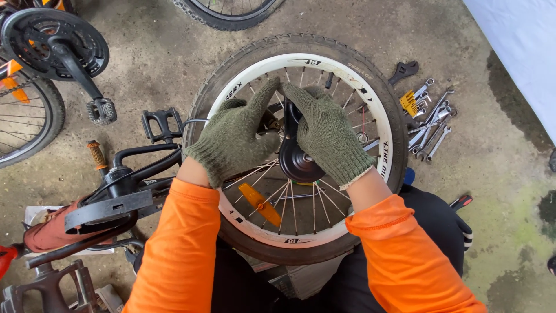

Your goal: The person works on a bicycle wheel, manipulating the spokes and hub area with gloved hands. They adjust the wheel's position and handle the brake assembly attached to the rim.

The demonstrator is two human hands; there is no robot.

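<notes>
A small bicycle wheel (370,98) with a black tyre, white rim and metal spokes lies flat in front of me over my lap. Both my hands wear green knit gloves, with orange sleeves behind them. My left hand (234,139) rests over the hub area, fingers bent toward the centre. My right hand (327,133) covers the hub from the right, above a black round hub part (295,165). The fingertips of both hands meet near the axle, which they hide. An orange reflector (260,204) sits in the spokes.
Several spanners (428,119) lie on the concrete at the right. A black bicycle frame with pedals (162,123) lies at the left, with a crank and chainring (55,40) above it. Another wheel (26,122) is at far left, and a tyre (231,14) at top.
</notes>
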